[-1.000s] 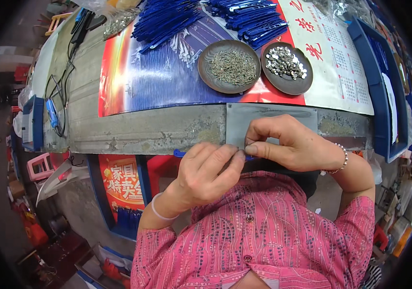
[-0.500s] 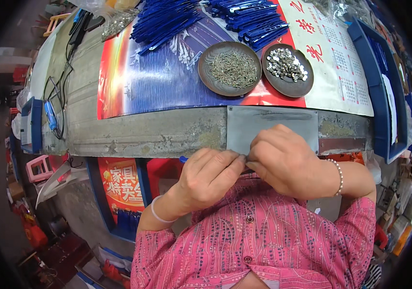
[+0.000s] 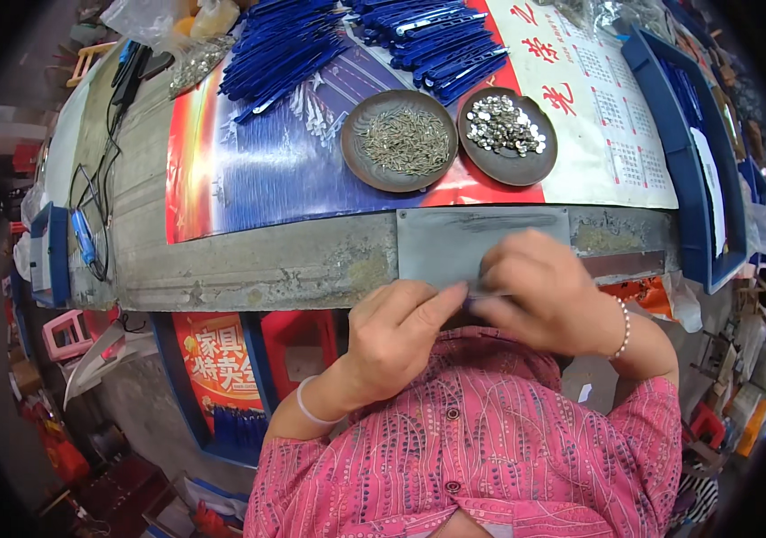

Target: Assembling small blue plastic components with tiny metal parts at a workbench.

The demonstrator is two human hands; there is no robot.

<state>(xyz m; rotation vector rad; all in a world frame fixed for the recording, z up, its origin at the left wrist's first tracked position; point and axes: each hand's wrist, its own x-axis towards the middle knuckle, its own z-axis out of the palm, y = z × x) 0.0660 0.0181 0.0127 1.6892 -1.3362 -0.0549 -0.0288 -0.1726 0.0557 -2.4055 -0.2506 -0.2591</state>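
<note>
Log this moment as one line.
left hand: fingers pinched together at table edge | right hand: meets left, blurred | held item: too small to tell | metal plate: behind hands | two dishes: small parts

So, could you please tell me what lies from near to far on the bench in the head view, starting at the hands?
Left hand and right hand, grey metal plate, dish of thin pins, blue pens.

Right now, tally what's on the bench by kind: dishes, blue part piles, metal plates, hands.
Round dishes: 2 (fine pins dish, shiny bits dish)
Blue part piles: 2 (left pile, right pile)
Grey metal plate: 1
Hands: 2 (left hand, right hand)
Total: 7
</note>
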